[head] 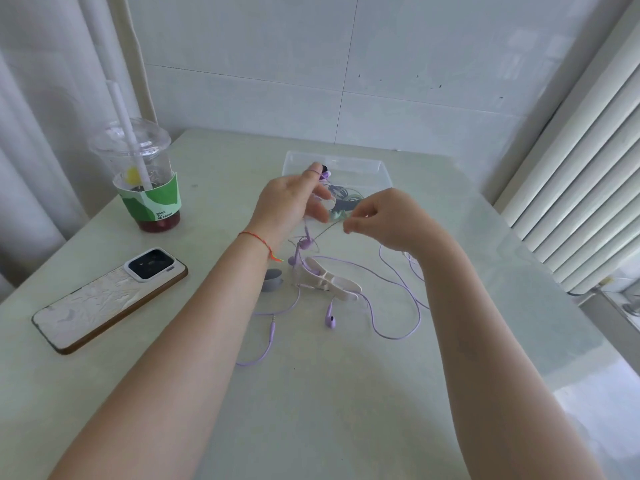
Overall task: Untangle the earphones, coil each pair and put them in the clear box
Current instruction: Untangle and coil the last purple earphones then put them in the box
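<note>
Two or so coiled pairs, one grey and one pale green as far as I can tell, already lie in the box (367, 169) at the far side of the counter (346, 393), so I judge the job past halfway. The purple earphones (398, 299) are what is left: most of the cord sprawls loose on the counter around a cream clip (329, 280). My left hand (291, 199) has cord looped over its raised finger, and my right hand (388, 220), close beside it, pinches the strand between them.
</note>
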